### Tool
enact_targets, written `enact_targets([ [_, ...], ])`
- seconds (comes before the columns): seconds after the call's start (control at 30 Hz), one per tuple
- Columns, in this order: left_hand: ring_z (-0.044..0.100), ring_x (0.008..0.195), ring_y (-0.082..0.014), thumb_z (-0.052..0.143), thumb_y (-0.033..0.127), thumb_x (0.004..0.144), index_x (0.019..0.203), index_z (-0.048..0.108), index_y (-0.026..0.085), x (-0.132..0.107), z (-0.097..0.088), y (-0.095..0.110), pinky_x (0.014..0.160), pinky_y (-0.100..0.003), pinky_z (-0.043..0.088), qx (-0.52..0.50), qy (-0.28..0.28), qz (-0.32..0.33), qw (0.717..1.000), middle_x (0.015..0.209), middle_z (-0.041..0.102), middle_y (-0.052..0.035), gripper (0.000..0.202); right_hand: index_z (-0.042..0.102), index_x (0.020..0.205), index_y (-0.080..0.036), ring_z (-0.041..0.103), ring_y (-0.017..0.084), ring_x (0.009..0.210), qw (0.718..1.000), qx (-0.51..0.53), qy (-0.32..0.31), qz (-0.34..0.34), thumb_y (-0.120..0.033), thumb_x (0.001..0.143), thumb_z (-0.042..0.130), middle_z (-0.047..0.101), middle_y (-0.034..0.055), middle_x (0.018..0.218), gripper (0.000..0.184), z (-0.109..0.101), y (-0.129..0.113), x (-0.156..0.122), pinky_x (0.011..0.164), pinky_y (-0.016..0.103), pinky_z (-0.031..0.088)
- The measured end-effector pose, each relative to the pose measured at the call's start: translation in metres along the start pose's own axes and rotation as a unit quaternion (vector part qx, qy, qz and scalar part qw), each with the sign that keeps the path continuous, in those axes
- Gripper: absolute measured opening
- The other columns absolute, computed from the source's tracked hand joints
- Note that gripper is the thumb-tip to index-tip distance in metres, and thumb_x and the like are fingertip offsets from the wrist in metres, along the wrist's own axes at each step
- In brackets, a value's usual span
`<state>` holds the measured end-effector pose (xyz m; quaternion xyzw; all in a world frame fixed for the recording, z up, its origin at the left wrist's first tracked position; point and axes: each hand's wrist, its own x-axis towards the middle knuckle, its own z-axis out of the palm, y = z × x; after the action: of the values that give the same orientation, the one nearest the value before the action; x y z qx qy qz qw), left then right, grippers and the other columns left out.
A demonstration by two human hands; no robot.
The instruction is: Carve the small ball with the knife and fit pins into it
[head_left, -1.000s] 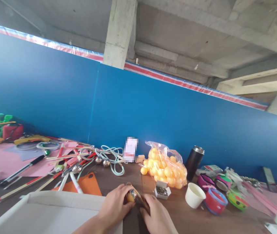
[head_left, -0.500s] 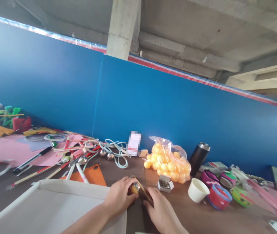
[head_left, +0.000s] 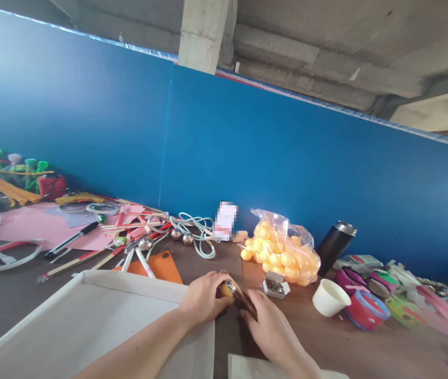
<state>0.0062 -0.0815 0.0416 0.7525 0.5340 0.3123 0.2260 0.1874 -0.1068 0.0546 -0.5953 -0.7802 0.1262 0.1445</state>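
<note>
My left hand is curled around a small orange ball with a shiny cap, pinching it between thumb and fingers just above the brown table. My right hand lies beside it with fingers closed on a thin brown strip that runs up against the ball. Both hands touch each other over the table's near middle. A white tray sits directly left of my left hand.
A plastic bag of orange balls, a small open box of pins, a white paper cup, a black flask and coloured tape rolls lie to the right. Cords, sticks, pens and pink paper crowd the left. A blue wall stands behind.
The camera has tipped downward and shifted, so the table shows more. My hands keep the same hold on the ball and the strip, drifting slightly right in view.
</note>
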Motion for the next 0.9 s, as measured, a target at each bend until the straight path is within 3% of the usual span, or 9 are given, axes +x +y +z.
enact_targets([
  [0.67, 0.058, 0.088, -0.0170, 0.063, 0.029, 0.064, 0.103, 0.059, 0.036, 0.000, 0.004, -0.003, 0.077, -0.026, 0.040, 0.003, 0.013, 0.018, 1.000, 0.101, 0.063, 0.0032, 0.040, 0.056, 0.093, -0.023, 0.058, 0.017, 0.086, 0.999, 0.008, 0.031, -0.013, -0.016, 0.078, 0.045, 0.062, 0.0028, 0.093, 0.020, 0.004, 0.003, 0.001, 0.072, 0.022, 0.039],
  [0.9, 0.058, 0.087, -0.0167, 0.062, 0.030, 0.065, 0.103, 0.059, 0.032, 0.001, 0.004, -0.005, 0.077, -0.026, 0.041, -0.056, 0.053, 0.006, 0.997, 0.098, 0.063, 0.0011, 0.039, 0.053, 0.104, -0.024, 0.058, 0.017, 0.089, 0.992, 0.062, 0.113, -0.020, -0.013, 0.078, 0.041, 0.060, 0.0035, 0.097, 0.031, 0.011, 0.011, 0.004, 0.076, 0.025, 0.043],
])
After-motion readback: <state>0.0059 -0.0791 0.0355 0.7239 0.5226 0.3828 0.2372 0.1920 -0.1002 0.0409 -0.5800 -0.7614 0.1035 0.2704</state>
